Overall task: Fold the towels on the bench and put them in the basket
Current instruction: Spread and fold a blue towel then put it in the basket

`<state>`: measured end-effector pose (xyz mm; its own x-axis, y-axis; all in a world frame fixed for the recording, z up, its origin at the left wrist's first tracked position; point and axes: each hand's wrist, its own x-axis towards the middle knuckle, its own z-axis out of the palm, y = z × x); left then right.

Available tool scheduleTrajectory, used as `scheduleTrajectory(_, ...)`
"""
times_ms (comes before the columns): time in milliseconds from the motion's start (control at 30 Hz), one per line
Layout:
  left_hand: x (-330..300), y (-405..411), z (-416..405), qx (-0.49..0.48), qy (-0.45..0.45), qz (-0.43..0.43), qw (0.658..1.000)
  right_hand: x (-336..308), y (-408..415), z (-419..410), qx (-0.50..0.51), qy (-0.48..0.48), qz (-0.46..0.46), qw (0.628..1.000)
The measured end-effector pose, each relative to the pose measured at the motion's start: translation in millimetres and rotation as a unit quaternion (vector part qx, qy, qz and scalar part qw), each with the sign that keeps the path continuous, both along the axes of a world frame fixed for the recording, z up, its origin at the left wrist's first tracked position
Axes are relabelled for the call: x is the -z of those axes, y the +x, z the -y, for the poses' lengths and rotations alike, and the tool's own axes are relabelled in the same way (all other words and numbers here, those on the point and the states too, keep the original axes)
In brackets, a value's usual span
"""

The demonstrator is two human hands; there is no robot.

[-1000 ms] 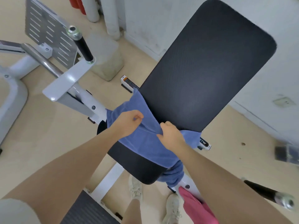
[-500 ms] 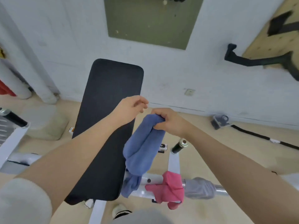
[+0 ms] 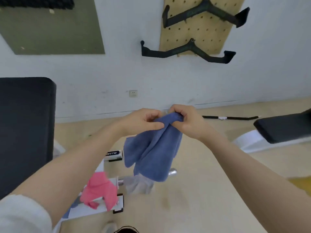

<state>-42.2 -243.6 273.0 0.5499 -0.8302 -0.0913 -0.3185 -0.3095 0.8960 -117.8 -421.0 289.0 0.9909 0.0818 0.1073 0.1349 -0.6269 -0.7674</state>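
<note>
Blue towel (image 3: 151,152) hangs in the air right of the black surface (image 3: 25,132), top edge pinched by left hand (image 3: 143,121) and right hand (image 3: 185,120) close together, probably to find corners for folding; pink towel (image 3: 99,190) waits below.

A towel (image 3: 152,152) hangs from both hands, bench (image 3: 25,128) to its left.

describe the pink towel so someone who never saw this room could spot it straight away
Start at the black bench pad on the left and look down to the white frame at its foot. The pink towel lies crumpled there. The grey towel beside it is pale, and the blue towel is up in the hands.
</note>
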Motion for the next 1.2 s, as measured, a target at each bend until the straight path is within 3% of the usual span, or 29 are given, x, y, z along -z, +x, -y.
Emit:
scheduleTrajectory(100,6.8,-12.2,80.7,0.056,0.030,0.017,0.998,7.8,-29.2,78.4,0.059,-0.140,0.019,0.988)
scheduleTrajectory(233,16.5,-20.9,185.3,0.049,0.048,0.078,0.995,32.7,-60.1,166.4,0.126,-0.332,0.105,0.929)
scheduleTrajectory(467,41.5,-28.9,361.1,0.144,0.130,0.176,0.965,69.9,-83.6,305.8,0.146,-0.377,0.042,0.914)
scheduleTrajectory(533,45.9,-22.8,412.7,0.159,0.123,0.185,0.962,70.9,-78.4,348.2,0.142,-0.317,0.006,0.938)
scheduleTrajectory(600,46.4,-16.3,464.3,0.169,0.108,0.183,0.962,65.6,-71.7,392.1,0.164,-0.167,-0.070,0.970)
scheduleTrajectory(667,42.2,-14.3,511.1,0.170,0.101,0.176,0.964,58.0,-66.2,434.3,0.182,-0.046,-0.137,0.973)
scheduleTrajectory(733,38.7,-11.5,555.6,0.167,0.101,0.190,0.962,51.7,-62.6,477.2,0.205,0.000,-0.133,0.970)
scheduleTrajectory(1067,53.3,-28.7,760.6,0.137,0.109,0.253,0.952,70.7,-77.6,681.9,0.234,-0.059,-0.092,0.966)
scheduleTrajectory(1200,60.9,-53.1,837.5,0.101,0.100,0.142,0.980,74.3,-98.2,770.4,0.235,-0.005,-0.073,0.969)
